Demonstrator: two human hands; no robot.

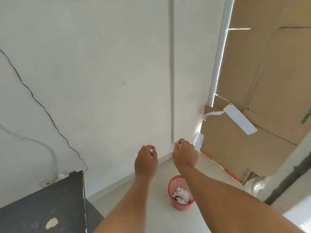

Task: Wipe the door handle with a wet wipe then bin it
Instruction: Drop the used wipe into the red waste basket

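Observation:
Both my arms reach forward over the floor toward the white wall corner. My right hand (185, 153) pinches a small white wet wipe (173, 146) between thumb and fingers; only a sliver of it shows. My left hand (146, 159) hovers beside it with fingers loosely curled and nothing in it. Below the hands, on the floor, stands a small pink mesh bin (180, 193) holding crumpled white paper. A shiny round door knob (257, 186) sticks out at the right, on the edge of a door, beneath my right forearm.
A dark table (43, 204) fills the lower left, with a wall socket and plug behind it. Cables run down the white wall. Flattened cardboard (252, 91) with loose white tape leans against the right side. Pale floor tiles surround the bin.

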